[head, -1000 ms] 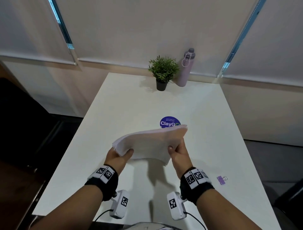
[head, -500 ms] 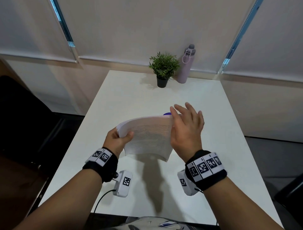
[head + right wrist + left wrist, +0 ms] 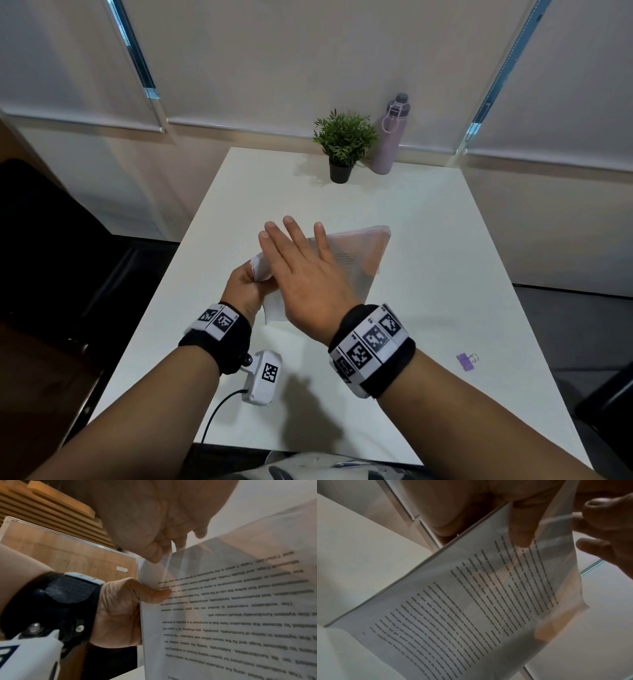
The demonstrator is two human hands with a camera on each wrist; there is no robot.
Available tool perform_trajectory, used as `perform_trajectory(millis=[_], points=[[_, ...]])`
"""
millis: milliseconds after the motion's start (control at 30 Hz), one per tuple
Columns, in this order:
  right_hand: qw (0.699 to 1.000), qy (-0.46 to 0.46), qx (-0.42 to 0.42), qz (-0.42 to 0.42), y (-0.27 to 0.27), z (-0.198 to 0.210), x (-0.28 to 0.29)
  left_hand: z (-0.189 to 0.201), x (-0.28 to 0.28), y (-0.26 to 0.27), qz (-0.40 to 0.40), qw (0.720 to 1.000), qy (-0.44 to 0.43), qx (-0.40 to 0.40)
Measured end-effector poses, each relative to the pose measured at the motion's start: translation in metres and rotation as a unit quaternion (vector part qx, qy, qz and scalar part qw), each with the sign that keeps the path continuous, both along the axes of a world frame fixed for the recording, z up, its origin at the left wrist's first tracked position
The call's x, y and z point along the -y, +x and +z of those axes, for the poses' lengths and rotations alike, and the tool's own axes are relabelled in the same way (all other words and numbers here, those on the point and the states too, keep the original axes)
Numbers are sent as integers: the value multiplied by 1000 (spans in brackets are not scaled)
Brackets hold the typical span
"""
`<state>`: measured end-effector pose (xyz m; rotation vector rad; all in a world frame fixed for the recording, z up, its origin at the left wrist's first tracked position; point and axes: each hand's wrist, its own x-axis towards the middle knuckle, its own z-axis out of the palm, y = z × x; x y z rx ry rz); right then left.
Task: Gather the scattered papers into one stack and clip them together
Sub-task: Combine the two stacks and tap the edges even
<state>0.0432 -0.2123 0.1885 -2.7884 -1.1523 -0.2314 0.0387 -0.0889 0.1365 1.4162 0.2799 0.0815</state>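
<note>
My left hand (image 3: 249,279) grips the stack of printed papers (image 3: 356,255) at its left edge and holds it on edge above the white table (image 3: 428,240). In the right wrist view, the left thumb (image 3: 161,594) presses on the facing sheet (image 3: 231,615). My right hand (image 3: 294,240) lies flat against the stack's near upper side, fingers straight and spread, holding nothing. The left wrist view shows the printed page (image 3: 471,608) close up with the thumb (image 3: 522,531) over it. A purple binder clip (image 3: 466,361) lies on the table to the right, apart from both hands.
A small potted plant (image 3: 344,144) and a lilac bottle (image 3: 390,137) stand at the table's far edge by the wall. A dark chair (image 3: 51,257) stands left of the table. A wrist camera (image 3: 263,377) with its cable hangs under my left wrist.
My right hand let go of the stack's right edge and swung left across it with straight fingers. The stack tipped from nearly flat to on edge, now held by the left hand alone.
</note>
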Motion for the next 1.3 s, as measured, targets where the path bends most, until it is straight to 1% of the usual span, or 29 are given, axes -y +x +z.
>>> perform_trajectory(millis=[133, 267, 333, 400, 467, 500, 533, 567, 600, 633, 667, 700, 733, 833, 967, 1033, 1133, 1233, 1300], points=[[1000, -1, -3, 18, 0, -4, -2, -2, -1, 2, 4, 1000, 2, -7], [1000, -1, 4, -5, 6, -4, 7, -8, -3, 5, 34, 999, 1, -18], [999, 6, 16, -41, 13, -6, 20, -10, -4, 6, 37, 999, -2, -24], [993, 32, 52, -105, 20, -10, 37, -10, -5, 6, 35, 999, -9, -30], [971, 109, 87, -194, 28, -17, 57, -8, -5, 5, 31, 999, -16, -34], [954, 175, 78, -231, 31, -22, 66, -7, -5, 5, 29, 999, -16, -35], [931, 262, 31, -251, 33, -25, 72, -6, -5, 5, 29, 999, -17, -38], [896, 362, -60, -250, 34, -27, 77, -6, -5, 5, 28, 999, -14, -42], [842, 452, -170, -241, 35, -27, 79, -5, -5, 5, 25, 998, -11, -48], [778, 515, -271, -235, 36, -27, 79, -4, -4, 5, 22, 998, -7, -51], [723, 551, -340, -241, 37, -27, 77, -4, -4, 5, 20, 998, -6, -54], [693, 564, -370, -253, 38, -27, 76, -4, -3, 6, 22, 998, -10, -54], [688, 562, -374, -266, 40, -28, 75, -4, -2, 7, 27, 998, -15, -53], [712, 542, -339, -289, 45, -35, 71, -2, 2, 10, 45, 998, -23, -49], [732, 530, -320, -286, 49, -44, 71, -7, 5, 14, 72, 995, -25, -61], [745, 521, -305, -284, 50, -45, 72, -8, 5, 15, 68, 995, -13, -66], [769, 498, -287, -280, 49, -51, 74, -15, 4, 14, 50, 995, 24, -88], [798, 447, -292, -280, 41, -58, 76, -21, 5, 8, 44, 986, 97, -126], [818, 414, -279, -284, 39, -60, 82, -19, 9, 5, 46, 984, 130, -117]])
